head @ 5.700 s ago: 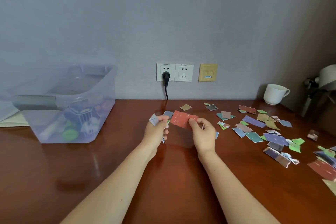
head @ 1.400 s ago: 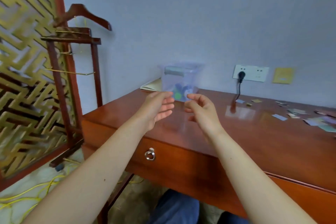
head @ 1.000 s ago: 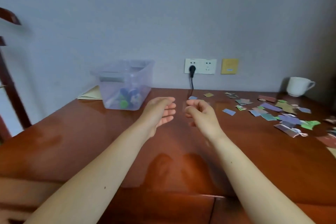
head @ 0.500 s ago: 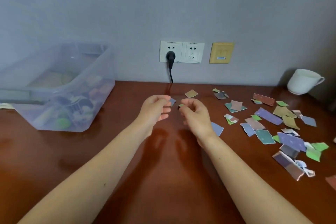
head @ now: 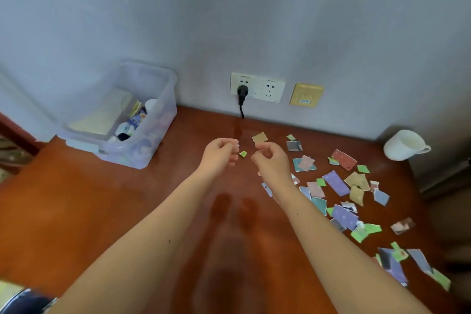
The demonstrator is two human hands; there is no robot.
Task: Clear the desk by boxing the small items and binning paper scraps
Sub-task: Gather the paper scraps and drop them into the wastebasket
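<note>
Right of the clear box (head: 171, 77), the left hand (head: 219, 155) hovered beside a green scrap (head: 243, 153) on the counter (head: 102, 211), the right hand (head: 271, 162) beyond it, both with fingers (head: 229, 144) curled and grip unclear, and a hasty sweep could flick the light paper scraps (head: 335, 182) farther right overboard.

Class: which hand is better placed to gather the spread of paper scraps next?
Probably right: the right hand hovers beside the paper scraps; the left hand is farther off, toward the box.
</note>
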